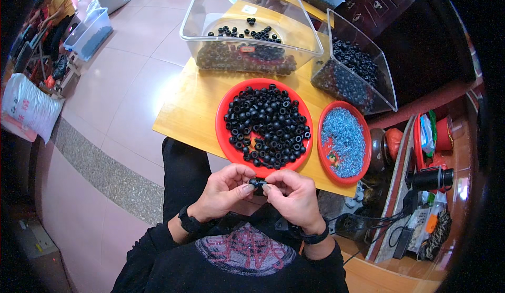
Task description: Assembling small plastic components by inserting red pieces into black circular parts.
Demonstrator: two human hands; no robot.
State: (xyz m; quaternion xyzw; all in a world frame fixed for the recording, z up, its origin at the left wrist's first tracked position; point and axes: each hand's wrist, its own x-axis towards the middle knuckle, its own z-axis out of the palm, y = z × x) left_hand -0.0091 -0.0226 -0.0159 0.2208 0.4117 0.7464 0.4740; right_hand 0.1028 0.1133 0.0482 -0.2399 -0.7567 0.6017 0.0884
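Note:
Close in front of my body, just off the near rim of a round red tray (223, 140), both hands meet. My left hand (222, 192) pinches a small, round black plastic part (254, 182) between thumb and fingertips. Touching its right side are the closed thumb and fingertips of my right hand (295, 195); whatever small piece they grip is too small to make out. Many hollow, ring-like black parts (269, 116) fill the tray. To its right, a second red tray (369, 153) bears a heap of tiny pale-blue translucent pieces (344, 137).
Behind the trays on the yellow wooden table (181, 111) stand a large clear bin (205, 40) and a smaller clear bin (386, 90), both with black parts. A cluttered shelf (389, 209) borders the right. At far left, another person (58, 11) sits near a plastic tub (92, 35).

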